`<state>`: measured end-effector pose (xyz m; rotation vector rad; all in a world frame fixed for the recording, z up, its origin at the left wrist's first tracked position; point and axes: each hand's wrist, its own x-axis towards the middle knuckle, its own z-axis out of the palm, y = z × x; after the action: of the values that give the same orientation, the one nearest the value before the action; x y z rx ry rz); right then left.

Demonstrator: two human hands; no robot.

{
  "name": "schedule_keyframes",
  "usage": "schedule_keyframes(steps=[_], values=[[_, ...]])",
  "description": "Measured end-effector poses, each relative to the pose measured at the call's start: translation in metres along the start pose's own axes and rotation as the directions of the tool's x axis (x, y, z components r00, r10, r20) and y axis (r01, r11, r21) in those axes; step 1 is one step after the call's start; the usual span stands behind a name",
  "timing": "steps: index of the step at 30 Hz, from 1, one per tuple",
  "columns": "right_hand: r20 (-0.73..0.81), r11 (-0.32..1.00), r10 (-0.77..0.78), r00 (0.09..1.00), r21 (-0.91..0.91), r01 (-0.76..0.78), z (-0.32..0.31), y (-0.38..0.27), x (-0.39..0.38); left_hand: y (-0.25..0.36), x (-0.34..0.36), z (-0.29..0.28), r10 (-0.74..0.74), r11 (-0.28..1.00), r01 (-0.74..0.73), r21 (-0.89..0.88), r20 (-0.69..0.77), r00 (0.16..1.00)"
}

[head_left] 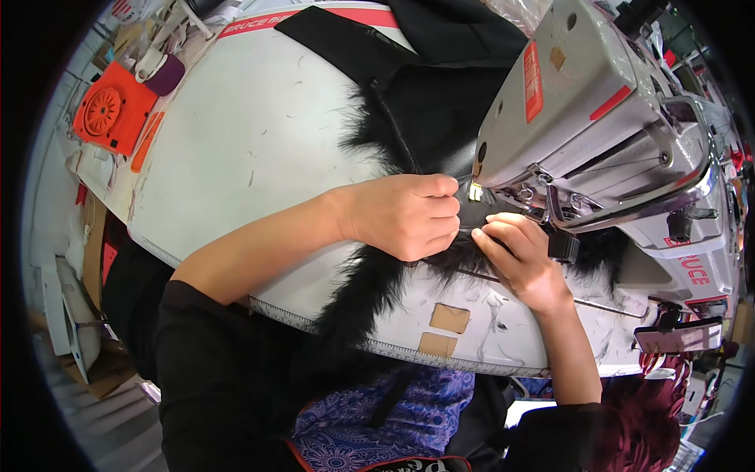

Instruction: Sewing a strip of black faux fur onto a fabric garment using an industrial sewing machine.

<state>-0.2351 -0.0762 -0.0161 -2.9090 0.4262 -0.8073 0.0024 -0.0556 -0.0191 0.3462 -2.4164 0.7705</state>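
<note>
Black smooth fabric [440, 110] with a black fluffy fur trim [350, 299] lies on the white table beside the head of a sewing machine [543, 110]. My left hand [405, 216] is closed in a fist on the fabric's edge, just left of the lit needle area [476, 191]. Lower and to the right, my right hand [523, 259] pinches the edge of the same piece between thumb and fingers, close in front of the machine. Fur shows beneath both hands and hangs over the table's front edge. The needle tip itself cannot be made out.
An orange box with a round grille [110, 110], a purple thread cone [165, 75] and a slim orange tool [147, 141] lie at the far left. Cardboard pieces [450, 318] sit near the ruler-marked front edge [283, 312]. Dark red fabric [641, 425] hangs at lower right.
</note>
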Motion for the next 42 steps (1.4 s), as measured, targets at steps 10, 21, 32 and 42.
schedule_keyframes(steps=[10,21,32,42], values=[[-0.041,0.993,0.063,0.997,0.098,-0.059,0.000,-0.003,0.001,0.006,0.004,0.000,-0.103,0.993,0.102,0.051,0.021,0.994],[0.017,0.998,0.048,0.999,0.027,-0.048,0.005,-0.004,0.006,0.013,0.004,-0.001,-0.235,0.972,0.235,0.022,0.018,0.972],[0.025,0.994,0.108,0.994,0.024,-0.108,0.005,-0.008,0.005,0.015,0.003,-0.015,-0.372,0.920,0.387,-0.062,0.171,0.912],[0.053,0.991,0.126,0.991,-0.058,-0.123,0.004,-0.013,0.008,0.016,-0.003,-0.014,-0.341,0.916,0.373,-0.146,0.202,0.918]])
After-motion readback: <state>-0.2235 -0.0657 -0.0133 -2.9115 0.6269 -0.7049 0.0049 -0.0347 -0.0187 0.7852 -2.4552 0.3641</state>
